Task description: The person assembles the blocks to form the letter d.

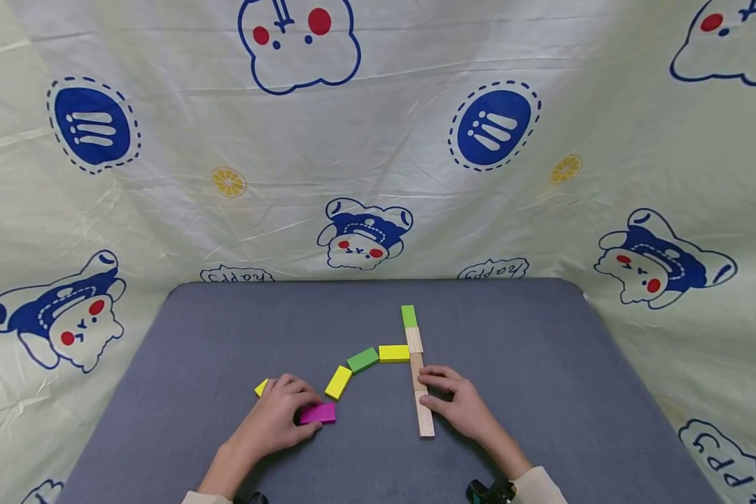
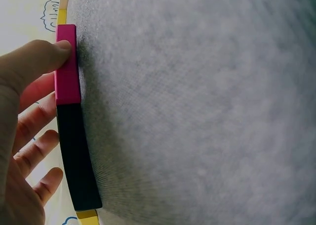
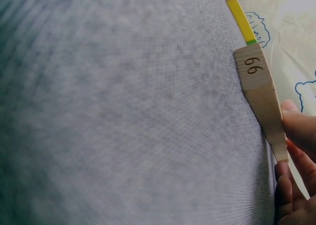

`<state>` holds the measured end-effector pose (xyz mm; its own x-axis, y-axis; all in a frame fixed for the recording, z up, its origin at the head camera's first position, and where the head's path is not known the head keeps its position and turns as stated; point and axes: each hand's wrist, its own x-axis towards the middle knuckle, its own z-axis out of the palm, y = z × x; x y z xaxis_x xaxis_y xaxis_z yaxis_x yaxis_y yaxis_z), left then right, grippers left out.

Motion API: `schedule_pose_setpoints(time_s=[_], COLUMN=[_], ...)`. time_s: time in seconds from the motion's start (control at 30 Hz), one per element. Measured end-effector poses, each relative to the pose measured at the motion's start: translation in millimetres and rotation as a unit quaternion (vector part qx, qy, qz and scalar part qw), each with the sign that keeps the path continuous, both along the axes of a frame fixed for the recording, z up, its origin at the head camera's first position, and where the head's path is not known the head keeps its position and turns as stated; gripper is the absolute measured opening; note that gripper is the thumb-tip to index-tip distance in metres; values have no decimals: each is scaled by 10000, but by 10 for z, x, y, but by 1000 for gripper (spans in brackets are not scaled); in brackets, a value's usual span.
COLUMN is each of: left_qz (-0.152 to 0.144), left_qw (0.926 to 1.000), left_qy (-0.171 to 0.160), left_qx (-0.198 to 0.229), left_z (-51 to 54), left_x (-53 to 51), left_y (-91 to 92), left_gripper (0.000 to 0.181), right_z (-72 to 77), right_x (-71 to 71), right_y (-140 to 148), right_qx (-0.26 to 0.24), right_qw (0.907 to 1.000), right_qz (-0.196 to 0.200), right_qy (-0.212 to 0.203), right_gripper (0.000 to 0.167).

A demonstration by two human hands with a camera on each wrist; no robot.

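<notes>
Beige sleeve (image 1: 206, 498) nearest, our left hand (image 1: 278, 420) pinches the magenta block (image 1: 320, 413), left of the wooden row (image 1: 425, 420); yellow blocks (image 1: 338, 383) and a green block (image 1: 362, 360) arc toward that row; our right hand (image 1: 465, 409), thumb and forefinger apart, touches the row's right side.

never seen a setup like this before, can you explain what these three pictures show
No machine here: a person works bare-handed. The large picture comes from a camera on the head; the other two from wrist cameras. On the grey table lies a straight line of pale wooden rectangular blocks ending in a light green rectangular block, with yellow rectangular blocks and a green rectangular block curving from it. The left hand holds a magenta rectangular block; a dark rectangular block shows beside it in the left wrist view. The right hand touches the pale line.
</notes>
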<state>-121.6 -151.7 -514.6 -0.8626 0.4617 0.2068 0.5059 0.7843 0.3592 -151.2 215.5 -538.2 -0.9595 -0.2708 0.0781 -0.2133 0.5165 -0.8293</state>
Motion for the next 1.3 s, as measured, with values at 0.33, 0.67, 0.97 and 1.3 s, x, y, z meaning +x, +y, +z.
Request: schedule_pose_setpoints(time_s=[0.33, 0.67, 0.97, 1.3], left_qz=[-62, -444, -518, -1014], left_qw=[9999, 9985, 9978, 9931], left_qy=[44, 113, -205, 182], left_qx=[-86, 316, 364, 569], left_z=[15, 95, 140, 47], left_x=[-8, -4, 41, 84], left_y=[-1, 52, 140, 236], left_gripper=[27, 25, 26, 26], right_z=[5, 7, 5, 20], right_x=[-6, -5, -8, 4], right_y=[-3, -2, -6, -6], right_qx=[-57, -40, 50, 26], right_qw=[10000, 10000, 9999, 9999], right_qz=[-31, -39, -80, -74], right_qy=[-42, -54, -93, -146], right_gripper=[35, 35, 35, 36])
